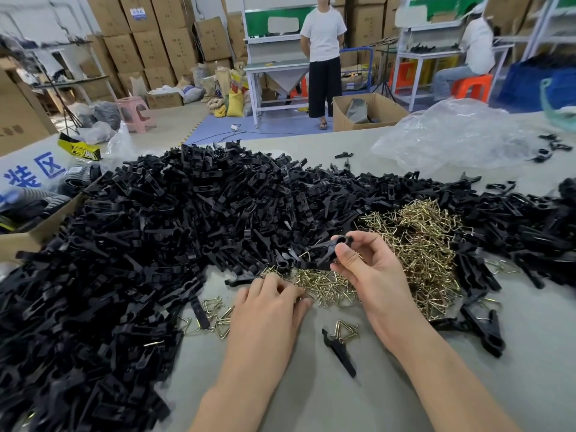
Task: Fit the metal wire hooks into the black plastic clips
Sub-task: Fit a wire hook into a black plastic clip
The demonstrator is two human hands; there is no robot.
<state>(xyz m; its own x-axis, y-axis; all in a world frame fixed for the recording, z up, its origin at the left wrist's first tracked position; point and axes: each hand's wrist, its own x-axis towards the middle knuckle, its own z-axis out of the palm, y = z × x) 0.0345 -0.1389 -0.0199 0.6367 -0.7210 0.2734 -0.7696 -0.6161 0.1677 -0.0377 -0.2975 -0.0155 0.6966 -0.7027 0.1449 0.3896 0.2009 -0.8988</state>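
Right hand was raised just above the table, thumb and fingertips pinching one black clip by its round end. The clip's long axis ran from my fingertips down and to the left, so its free end aimed at my left hand. A bend of wire showed at that free end; I could not tell if it was seated or only lying behind it.

Left hand was lower and nearer me, palm down, fingers curled onto the near heap of wire hooks. Whether it had a hook pinched, I could not tell: the fingertips were hidden.

That heap lay directly under the gap between the hands, touching the left fingers. The bigger hook heap sat beyond the right wrist. The pile of loose clips spread left and ahead.

Judgement: the left hand was the nearer to the hooks and to the clip's open end, so the feed should come up from lower left, along the clip's axis.
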